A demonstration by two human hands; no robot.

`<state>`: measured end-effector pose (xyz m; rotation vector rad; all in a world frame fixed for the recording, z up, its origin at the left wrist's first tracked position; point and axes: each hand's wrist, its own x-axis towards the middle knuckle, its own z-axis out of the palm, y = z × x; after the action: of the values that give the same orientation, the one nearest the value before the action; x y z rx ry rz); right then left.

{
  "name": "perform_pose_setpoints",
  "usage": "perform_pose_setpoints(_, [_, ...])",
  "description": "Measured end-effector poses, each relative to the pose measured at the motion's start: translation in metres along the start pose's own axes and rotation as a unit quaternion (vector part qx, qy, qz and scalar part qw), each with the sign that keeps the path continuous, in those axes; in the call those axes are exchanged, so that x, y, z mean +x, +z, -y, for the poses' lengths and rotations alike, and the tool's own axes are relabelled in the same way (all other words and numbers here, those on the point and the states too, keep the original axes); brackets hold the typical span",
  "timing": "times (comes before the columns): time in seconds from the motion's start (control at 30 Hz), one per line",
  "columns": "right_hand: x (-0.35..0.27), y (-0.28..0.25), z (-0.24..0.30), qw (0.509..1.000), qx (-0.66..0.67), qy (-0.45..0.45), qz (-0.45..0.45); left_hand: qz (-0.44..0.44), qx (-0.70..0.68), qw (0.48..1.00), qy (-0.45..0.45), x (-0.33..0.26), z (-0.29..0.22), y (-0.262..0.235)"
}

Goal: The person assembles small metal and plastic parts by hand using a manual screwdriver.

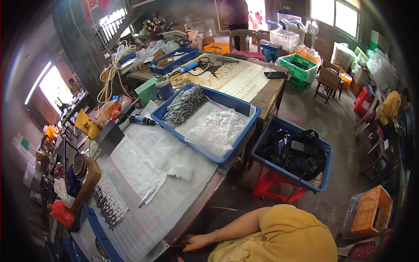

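My right hand (196, 242), below a yellow sleeve, is low beside the near edge of the worktable (144, 227). Its fingers are bent together, and what they hold, if anything, is too small to make out. Of my left hand, only a sliver of finger (179, 259) shows at the lower edge. A slim silver pen-like tool (148, 195) lies on the plastic-covered table near a white sheet (139, 172). Small spoon-shaped metal pieces (109, 203) stand in rows at the left. Farther back, a blue tray (205, 155) holds heaped metal pieces (185, 105) and clear plastic bags (217, 129).
At right, a blue bin (325, 174) of black gear and cables rests on a red stool (266, 183). An orange crate (373, 209) is on the floor. Behind are a phone (275, 75), a green crate (301, 61) and a standing person (235, 15). A blue-handled rotary tool (143, 120) lies left.
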<state>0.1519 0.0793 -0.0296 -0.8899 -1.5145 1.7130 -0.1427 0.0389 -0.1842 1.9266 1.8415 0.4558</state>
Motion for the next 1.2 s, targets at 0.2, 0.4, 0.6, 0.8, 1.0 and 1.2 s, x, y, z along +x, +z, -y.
perform_pose_setpoints(0.2, [-0.005, -0.008, -0.015, 0.998, -0.033, -0.023, -0.045, 0.027, -0.101, 0.989, -0.103, 0.023, -0.075, -0.022])
perform_pose_setpoints(0.4, [-0.007, -0.003, -0.009, 0.993, -0.109, -0.034, -0.020, 0.082, -0.167, 0.977, -0.104, 0.029, 0.007, 0.010])
perform_pose_setpoints(0.6, [-0.007, 0.002, -0.014, 0.988, -0.139, -0.058, 0.014, 0.048, -0.205, 0.977, 0.023, 0.030, 0.025, 0.005])
perform_pose_setpoints(0.8, [-0.013, 0.002, -0.004, 0.979, -0.181, -0.091, 0.017, -0.007, -0.131, 0.991, 0.033, 0.018, 0.024, -0.006])
perform_pose_setpoints(1.0, [-0.018, 0.004, 0.003, 0.986, -0.137, -0.085, 0.037, -0.053, -0.065, 0.996, 0.027, -0.015, 0.009, -0.016])
perform_pose_setpoints(1.2, [-0.009, 0.009, -0.023, 0.983, -0.163, -0.085, 0.014, -0.071, -0.017, 0.997, 0.012, -0.063, -0.075, -0.029])
